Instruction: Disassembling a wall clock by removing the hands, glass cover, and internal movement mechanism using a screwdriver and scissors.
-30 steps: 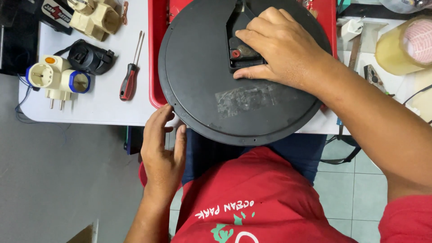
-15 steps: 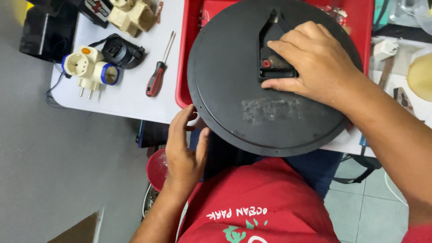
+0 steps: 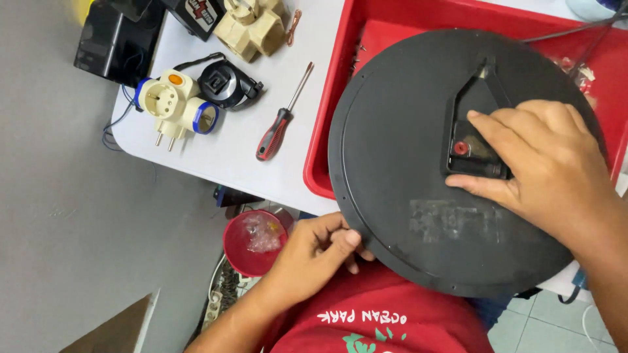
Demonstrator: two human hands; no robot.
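Far left, a black box (image 3: 118,36) sits at the worktop (image 3: 229,157) edge. Right of it, a cream multi-plug adapter with blue rings (image 3: 171,104), touching a black round adapter (image 3: 226,84). Further back, a beige adapter block (image 3: 252,29). A screwdriver with red-and-black handle (image 3: 281,117) lies diagonal on the white worktop, just left of the red tray (image 3: 327,131). Below the worktop edge, a red cup with clear plastic inside (image 3: 252,242).

Left hand (image 3: 314,255) at the near left rim of the black round clock back (image 3: 418,196), thumb on top of the rim and fingers curled under, pinching the edge. The clock lies face down, far half over the red tray, near half hanging over the worktop edge above the person's red shirt (image 3: 379,314).

Right hand (image 3: 549,176) rests flat on the clock's right side, fingers half spread, holding nothing; fingertips touch the black movement box (image 3: 474,147) at the centre. A red knob (image 3: 461,148) shows on that box just left of the fingertips. A grey patch of tape residue (image 3: 458,222) sits near of the box.
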